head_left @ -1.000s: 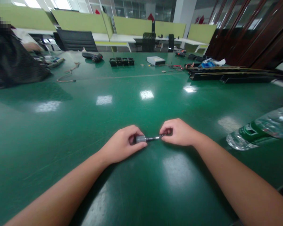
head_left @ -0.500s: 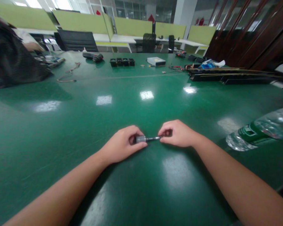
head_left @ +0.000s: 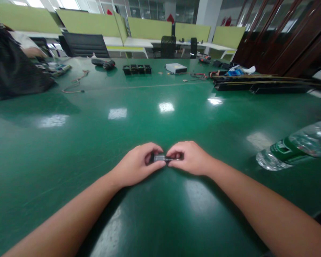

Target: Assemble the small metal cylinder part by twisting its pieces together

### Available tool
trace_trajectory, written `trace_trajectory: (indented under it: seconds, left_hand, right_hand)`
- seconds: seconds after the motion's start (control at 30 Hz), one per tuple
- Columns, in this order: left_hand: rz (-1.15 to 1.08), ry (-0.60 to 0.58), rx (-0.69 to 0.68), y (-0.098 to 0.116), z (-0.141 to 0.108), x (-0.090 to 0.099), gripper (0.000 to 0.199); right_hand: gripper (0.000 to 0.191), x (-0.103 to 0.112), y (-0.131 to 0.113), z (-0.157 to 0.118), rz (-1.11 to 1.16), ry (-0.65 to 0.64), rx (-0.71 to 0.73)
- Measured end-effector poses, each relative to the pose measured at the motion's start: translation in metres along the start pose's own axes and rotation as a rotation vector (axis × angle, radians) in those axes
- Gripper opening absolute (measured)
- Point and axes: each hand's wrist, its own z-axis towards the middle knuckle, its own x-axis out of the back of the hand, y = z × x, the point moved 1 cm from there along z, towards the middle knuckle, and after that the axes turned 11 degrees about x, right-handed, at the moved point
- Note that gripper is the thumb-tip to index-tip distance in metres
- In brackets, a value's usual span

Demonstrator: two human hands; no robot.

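Note:
My left hand (head_left: 139,162) is closed on the thick grey end of a small metal cylinder-like tool (head_left: 159,157), just above the green table (head_left: 139,221). A thin dark shaft runs from its right end. My right hand (head_left: 191,157) pinches that shaft close to the thick part, thumb and fingers pressed round it. The fingertips of both hands are almost touching. The shaft's far end is partly hidden within my right hand.
A plastic bottle with a green label (head_left: 286,151) lies at the right. Far back are a black module row (head_left: 137,69), a silver box (head_left: 176,68), long dark strips (head_left: 280,85), a cable (head_left: 75,85) and a dark power tool (head_left: 103,64). A person's dark sleeve (head_left: 13,67) is at left.
My right hand has slid left along the shaft, up to the thick part by my left hand. My left hand has stayed nearly where it was. The view has shifted slightly.

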Motion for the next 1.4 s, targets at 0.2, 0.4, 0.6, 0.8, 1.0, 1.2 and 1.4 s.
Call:
trace_trajectory:
  seconds: [0.2,0.4,0.6,0.8,1.0,1.2,1.4]
  left_hand:
    - [-0.004,-0.026,-0.039,-0.0012,0.0017,0.0008,0.027]
    - [0.008,-0.023,-0.045,-0.0002,0.0020,0.0006,0.026]
    - [0.018,0.009,-0.059,0.0001,0.0018,-0.0010,0.030]
    - [0.023,-0.004,-0.055,0.0002,0.0017,-0.0008,0.030]
    - [0.023,-0.016,-0.059,0.0000,0.0013,0.0001,0.028]
    - [0.020,-0.020,-0.060,-0.0008,0.0012,0.0001,0.029]
    - [0.029,-0.011,-0.056,-0.0019,0.0012,-0.0005,0.030]
  right_hand:
    - [0.026,0.0007,-0.0011,0.0006,-0.042,0.026,0.047]
    - [0.023,0.0034,-0.0027,-0.0005,-0.089,0.000,0.068]
    - [0.014,0.0039,-0.0034,-0.0013,-0.085,-0.023,0.105]
    - [0.013,0.0031,-0.0017,-0.0012,-0.084,-0.028,0.109]
    - [0.014,0.0033,-0.0010,-0.0020,-0.069,-0.038,0.103]
    - [0.014,0.0038,-0.0010,-0.0016,-0.063,-0.034,0.100]
    - [0.015,0.0054,-0.0014,-0.0021,-0.068,-0.038,0.104]
